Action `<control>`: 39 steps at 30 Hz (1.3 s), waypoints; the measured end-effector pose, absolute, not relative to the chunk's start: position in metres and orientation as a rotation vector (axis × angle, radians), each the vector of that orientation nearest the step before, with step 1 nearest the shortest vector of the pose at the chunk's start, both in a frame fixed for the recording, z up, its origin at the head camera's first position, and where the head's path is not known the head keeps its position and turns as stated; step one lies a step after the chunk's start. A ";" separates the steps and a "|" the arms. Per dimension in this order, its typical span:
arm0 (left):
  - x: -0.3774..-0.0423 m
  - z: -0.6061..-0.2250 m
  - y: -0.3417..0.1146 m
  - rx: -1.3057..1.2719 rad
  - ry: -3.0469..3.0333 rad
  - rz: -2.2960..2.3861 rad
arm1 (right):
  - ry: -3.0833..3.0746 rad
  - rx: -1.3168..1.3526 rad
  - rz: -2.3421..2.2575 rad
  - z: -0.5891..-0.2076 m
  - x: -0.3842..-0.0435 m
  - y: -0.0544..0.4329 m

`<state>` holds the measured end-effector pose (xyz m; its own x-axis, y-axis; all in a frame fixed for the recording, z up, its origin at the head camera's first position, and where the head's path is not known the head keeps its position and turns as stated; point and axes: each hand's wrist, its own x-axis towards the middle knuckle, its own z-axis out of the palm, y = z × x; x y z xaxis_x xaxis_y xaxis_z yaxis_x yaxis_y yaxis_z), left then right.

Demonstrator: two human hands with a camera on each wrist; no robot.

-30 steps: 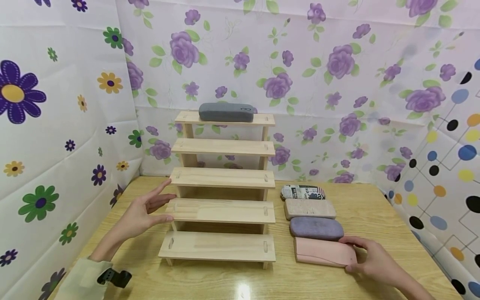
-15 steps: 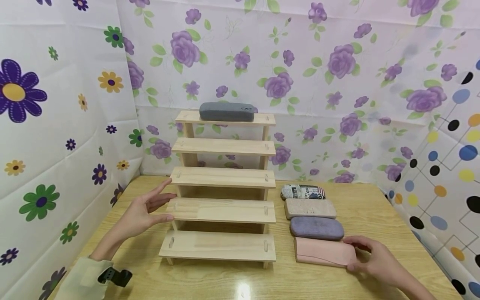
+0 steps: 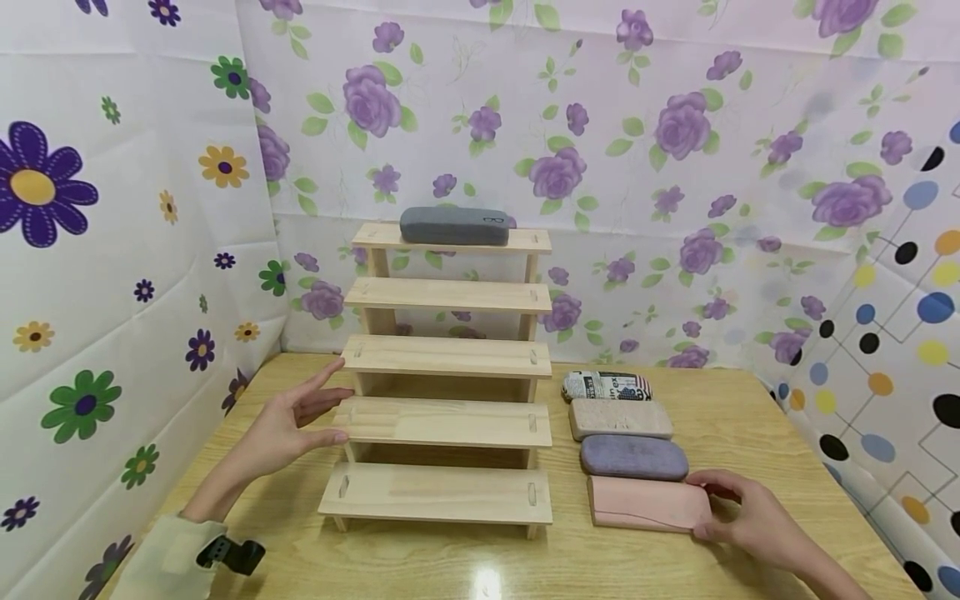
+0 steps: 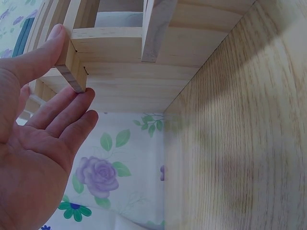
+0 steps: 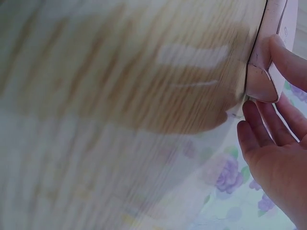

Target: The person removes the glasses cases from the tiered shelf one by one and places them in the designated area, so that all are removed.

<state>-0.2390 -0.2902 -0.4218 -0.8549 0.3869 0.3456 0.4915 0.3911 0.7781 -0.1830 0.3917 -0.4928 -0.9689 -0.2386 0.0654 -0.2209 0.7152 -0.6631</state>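
Note:
A stepped wooden display rack (image 3: 442,421) stands on the table, with a grey-blue glasses case (image 3: 454,227) on its top tier. My left hand (image 3: 276,429) is at the rack's left side, fingers spread and fairly straight. Its fingertips and thumb touch the ends of the lower tiers; the left wrist view shows the thumb (image 4: 53,40) on a board's end. To the right lies a pink glasses case (image 3: 648,502), nearest in a row of cases. My right hand (image 3: 753,521) holds that case's right end between thumb and fingers; in the right wrist view the fingertips are right at its end.
Behind the pink case lie a purple-blue case (image 3: 633,457), a beige case (image 3: 621,418) and a newsprint-patterned case (image 3: 606,386), side by side on the wood-grain table (image 3: 420,567). Flower-printed cloth (image 3: 615,108) hangs behind, with patterned cloths on both sides.
My right hand's index finger has shifted slightly right along the pink glasses case. My left hand has stayed at the rack.

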 end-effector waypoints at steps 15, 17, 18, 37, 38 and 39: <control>-0.240 -0.423 -0.291 -0.816 -2.520 -1.480 | 2.878 -0.383 -1.106 -0.492 -0.186 0.392; -0.240 -0.424 -0.291 -0.822 -2.518 -1.480 | 2.875 -0.383 -1.104 -0.492 -0.186 0.392; -0.240 -0.424 -0.291 -0.825 -2.516 -1.479 | 2.874 -0.385 -1.103 -0.492 -0.187 0.392; -0.240 -0.423 -0.291 -0.833 -2.512 -1.469 | 2.861 -0.457 -1.132 -0.492 -0.187 0.394; -0.240 -0.423 -0.291 -0.834 -2.512 -1.469 | 2.862 -0.458 -1.134 -0.492 -0.187 0.394; -0.240 -0.423 -0.291 -0.834 -2.511 -1.471 | 2.867 -0.456 -1.133 -0.492 -0.186 0.394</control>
